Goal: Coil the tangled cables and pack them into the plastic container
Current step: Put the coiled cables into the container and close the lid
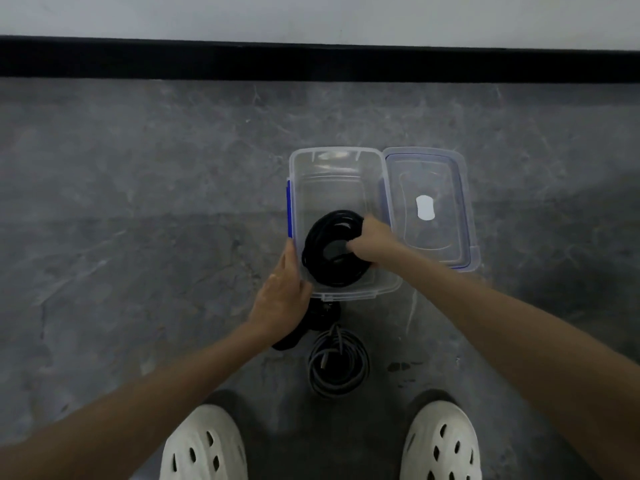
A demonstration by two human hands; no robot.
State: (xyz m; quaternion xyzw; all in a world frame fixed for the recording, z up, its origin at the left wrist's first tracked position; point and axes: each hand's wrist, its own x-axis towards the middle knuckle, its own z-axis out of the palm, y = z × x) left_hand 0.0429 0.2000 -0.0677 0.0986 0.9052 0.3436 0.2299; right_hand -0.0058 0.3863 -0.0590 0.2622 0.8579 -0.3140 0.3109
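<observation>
A clear plastic container [334, 161] with blue clips stands open on the grey floor. A black coiled cable [320, 240] lies in its near half. My right hand [374, 242] grips the right side of that coil inside the container. My left hand [282, 296] rests with straight fingers against the container's near left wall. A grey coiled cable [337, 363] lies on the floor in front of the container. Another black cable [322, 313], partly hidden by my left hand, lies between the two.
The clear lid [429, 206] with a white label lies on the floor touching the container's right side. Two white perforated shoes [204, 445] stand at the bottom. A black skirting strip [311, 62] runs along the white wall beyond.
</observation>
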